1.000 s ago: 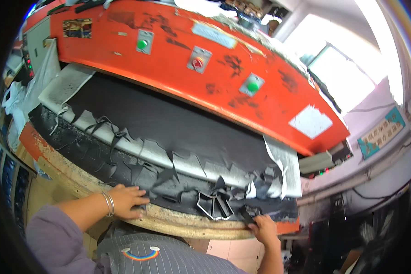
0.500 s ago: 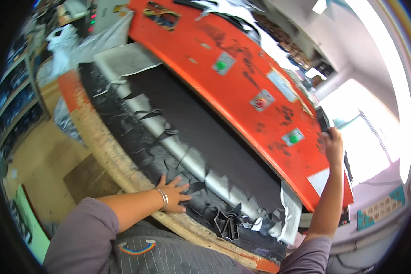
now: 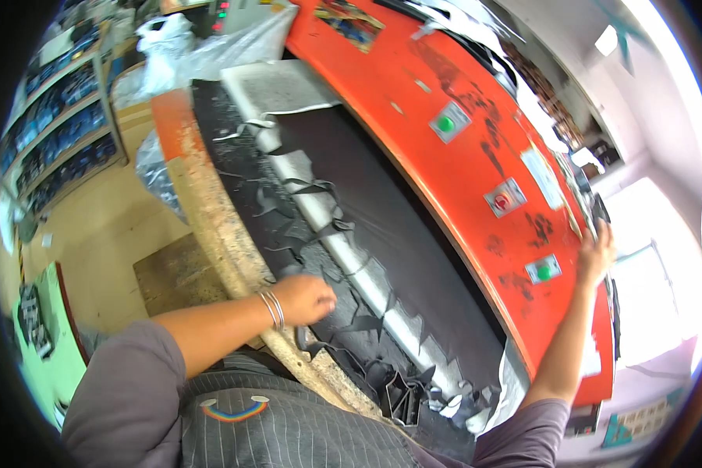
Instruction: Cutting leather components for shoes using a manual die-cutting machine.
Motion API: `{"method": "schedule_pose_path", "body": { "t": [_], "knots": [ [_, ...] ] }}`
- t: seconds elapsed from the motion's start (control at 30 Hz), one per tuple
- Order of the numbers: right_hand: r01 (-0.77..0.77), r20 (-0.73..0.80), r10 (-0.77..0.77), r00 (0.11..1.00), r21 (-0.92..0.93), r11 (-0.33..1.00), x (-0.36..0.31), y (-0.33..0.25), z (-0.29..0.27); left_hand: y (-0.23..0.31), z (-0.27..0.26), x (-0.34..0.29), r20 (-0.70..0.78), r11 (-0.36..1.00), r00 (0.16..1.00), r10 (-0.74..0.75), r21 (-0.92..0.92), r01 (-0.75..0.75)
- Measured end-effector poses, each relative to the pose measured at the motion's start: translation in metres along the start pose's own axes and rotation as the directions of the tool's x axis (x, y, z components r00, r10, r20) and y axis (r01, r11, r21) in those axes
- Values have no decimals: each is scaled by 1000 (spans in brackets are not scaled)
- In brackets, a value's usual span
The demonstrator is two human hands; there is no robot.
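Orange press head (image 3: 476, 148) spans the frame diagonally, hanging over the black cutting bed (image 3: 413, 257). Two green buttons (image 3: 445, 123) and a red button (image 3: 501, 201) on its front face.

Black sheet material (image 3: 288, 218) lies along the bed's near side, cut full of holes, with loose strips curling up. White backing strip (image 3: 351, 257) shows between the scrap and the bed. Worn wooden edge (image 3: 218, 226) runs along the front, just beside the scrap.

Left hand (image 3: 304, 299), bangles (image 3: 272, 310) at the wrist, rests palm-down on the black scrap, fingers loosely curled; can't tell if it's gripping any.

Right hand (image 3: 597, 253) reaches up, fingers closed over the press head's far upper edge, near the lower green button.

Metal cutting die (image 3: 402, 390) sits on the scrap near the body, well apart from both hands.

Shelving (image 3: 62, 132) and a plastic bag (image 3: 164, 54) off to the left.
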State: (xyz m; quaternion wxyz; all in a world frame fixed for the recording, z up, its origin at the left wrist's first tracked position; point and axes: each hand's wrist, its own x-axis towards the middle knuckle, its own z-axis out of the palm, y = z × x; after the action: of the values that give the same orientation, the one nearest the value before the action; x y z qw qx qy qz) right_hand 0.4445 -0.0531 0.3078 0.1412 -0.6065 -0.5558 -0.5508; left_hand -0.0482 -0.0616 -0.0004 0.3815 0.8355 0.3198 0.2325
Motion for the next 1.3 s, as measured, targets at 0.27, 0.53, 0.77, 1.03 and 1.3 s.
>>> {"method": "schedule_pose_path", "body": {
  "t": [0.27,0.53,0.77,1.03,1.3],
  "knots": [
    [-395,851,-86,519,328,858,-236,-188,10,9,68,171,-120,910,906,407,144,-389],
    [-636,789,614,20,-464,617,-368,-78,-45,-57,-33,259,-60,684,998,-1,728,45],
    [-584,670,472,574,-70,809,-339,-161,-136,-94,-105,224,-235,510,865,-443,728,459],
    [-558,873,305,380,-46,828,-289,-284,-203,-74,-99,231,-172,490,846,-505,750,445],
    [-669,862,292,415,71,740,-308,-293,-194,-31,-1,260,-181,586,899,-398,705,401]
  ]
}}
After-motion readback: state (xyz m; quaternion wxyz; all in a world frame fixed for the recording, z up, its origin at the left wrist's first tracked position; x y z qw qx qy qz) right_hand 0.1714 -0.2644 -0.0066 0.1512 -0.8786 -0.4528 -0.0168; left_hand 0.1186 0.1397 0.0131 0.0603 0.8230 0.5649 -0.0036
